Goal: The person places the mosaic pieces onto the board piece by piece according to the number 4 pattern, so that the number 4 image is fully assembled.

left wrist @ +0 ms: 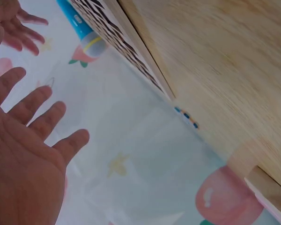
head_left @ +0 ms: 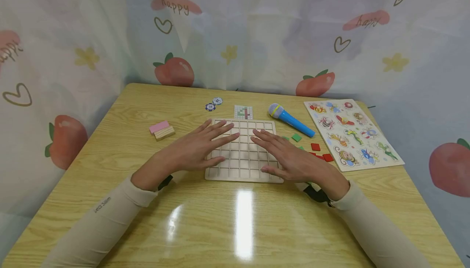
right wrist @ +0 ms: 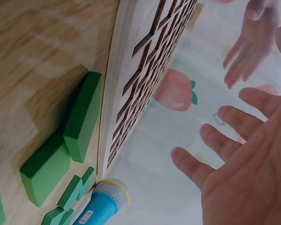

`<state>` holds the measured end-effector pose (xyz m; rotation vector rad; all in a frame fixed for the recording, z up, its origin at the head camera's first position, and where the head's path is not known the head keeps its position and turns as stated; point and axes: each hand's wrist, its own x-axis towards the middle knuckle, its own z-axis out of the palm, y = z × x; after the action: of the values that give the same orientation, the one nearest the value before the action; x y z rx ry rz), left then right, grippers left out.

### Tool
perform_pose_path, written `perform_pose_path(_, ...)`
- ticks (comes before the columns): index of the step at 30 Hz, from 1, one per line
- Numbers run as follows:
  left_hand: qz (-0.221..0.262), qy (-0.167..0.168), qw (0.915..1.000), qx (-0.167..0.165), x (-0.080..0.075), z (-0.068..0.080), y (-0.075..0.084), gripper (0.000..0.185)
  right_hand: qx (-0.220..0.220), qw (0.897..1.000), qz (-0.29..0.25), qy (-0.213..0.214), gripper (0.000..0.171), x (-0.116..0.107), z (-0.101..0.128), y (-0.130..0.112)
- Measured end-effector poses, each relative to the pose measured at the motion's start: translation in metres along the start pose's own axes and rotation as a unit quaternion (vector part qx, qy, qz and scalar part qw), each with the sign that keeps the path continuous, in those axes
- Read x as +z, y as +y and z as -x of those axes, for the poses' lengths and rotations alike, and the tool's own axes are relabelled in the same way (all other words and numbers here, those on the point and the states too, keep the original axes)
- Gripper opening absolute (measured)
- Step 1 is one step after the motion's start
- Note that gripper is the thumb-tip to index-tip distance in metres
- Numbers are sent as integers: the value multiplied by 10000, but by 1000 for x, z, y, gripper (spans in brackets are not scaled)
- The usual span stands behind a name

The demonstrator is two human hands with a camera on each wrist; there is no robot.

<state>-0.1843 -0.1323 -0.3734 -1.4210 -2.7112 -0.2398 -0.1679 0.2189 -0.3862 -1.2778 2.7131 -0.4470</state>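
Observation:
A pale wooden grid board with square cells lies in the middle of the table. Over its left side hovers my left hand, palm down, fingers spread and holding nothing. My right hand is held the same way above the board's right side. The left wrist view shows the left palm raised off the board. Green square tiles lie beside the board's right edge, and red tiles are scattered near the right hand, some of them hidden by it. Behind the board lies a small pattern card.
A blue toy microphone lies right of the card. Farther right is a puzzle board with insect pictures. Two poker chips are at the back. Pink and wooden blocks lie at left. A printed curtain hangs behind the table.

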Motion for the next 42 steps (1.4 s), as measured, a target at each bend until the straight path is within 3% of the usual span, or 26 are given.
perform_pose_path(10, 160, 250, 9995, -97, -1, 1, 2, 72, -50, 9997, 138, 180, 85, 1, 2, 2)
perform_pose_path(12, 687, 364, 9968, -207, -2, 4, 5, 71, -148, 9982, 330, 481, 82, 0, 7, 3)
perform_pose_path(13, 1173, 429, 9917, -288, -3, 7, 7, 70, -209, 9964, 414, 704, 80, -1, 10, 5)
perform_pose_path(14, 1893, 484, 9800, -378, -4, 10, 9, 69, -238, 9939, 489, 961, 77, -2, 13, 7)
perform_pose_path(15, 2753, 611, 9584, -444, -5, 13, 11, 68, -221, 9905, 528, 1249, 74, -3, 17, 9)
perform_pose_path(16, 3706, 773, 9243, -492, -7, 17, 13, 67, -145, 9862, 554, 1555, 71, -4, 22, 12)
perform_pose_path(17, 4653, 950, 8784, -533, -8, 20, 14, 65, -21, 9806, 542, 1882, 66, -5, 27, 16)
perform_pose_path(18, 5493, 1130, 8262, -545, -10, 23, 16, 64, 183, 9746, 484, 2178, 60, -5, 31, 20)
perform_pose_path(20, 6679, 1464, 7273, -588, -10, 27, 19, 60, 765, 9612, 155, 2647, 48, -5, 39, 28)
perform_pose_path(21, 6998, 1612, 6928, -656, -8, 29, 19, 58, 1108, 9538, -61, 2792, 42, -4, 43, 32)
perform_pose_path(22, 7208, 1713, 6667, -813, -5, 30, 21, 57, 1456, 9464, -300, 2867, 36, -3, 45, 36)
perform_pose_path(23, 7332, 1784, 6484, -1012, -1, 31, 22, 56, 1786, 9395, -541, 2872, 32, -1, 47, 40)
perform_pose_path(25, 7419, 1860, 6276, -1450, 10, 33, 23, 56, 2328, 9292, -982, 2696, 29, 3, 47, 46)
perform_pose_path(27, 7341, 1881, 6257, -1850, 21, 34, 23, 57, 2726, 9250, -1181, 2370, 30, 8, 46, 51)
perform_pose_path(29, 7152, 1893, 6394, -2096, 32, 34, 21, 58, 2980, 9239, -1223, 2063, 31, 11, 44, 55)
perform_pose_path(31, 6770, 1879, 6760, -2220, 41, 36, 18, 58, 3129, 9248, -1137, 1842, 32, 14, 44, 57)
perform_pose_path(34, 5883, 1814, 7481, -2478, 49, 42, 12, 58, 3237, 9284, -940, 1564, 37, 18, 46, 56)
perform_pose_path(36, 5291, 1668, 7874, -2688, 51, 47, 9, 61, 3246, 9318, -775, 1426, 42, 20, 47, 53)
perform_pose_path(38, 4846, 1439, 8152, -2828, 53, 51, 5, 68, 3258, 9341, -603, 1326, 48, 21, 48, 50)
perform_pose_path(42, 4384, 892, 8513, -2740, 55, 53, -1, 90, 3302, 9348, -284, 1276, 52, 23, 49, 44)
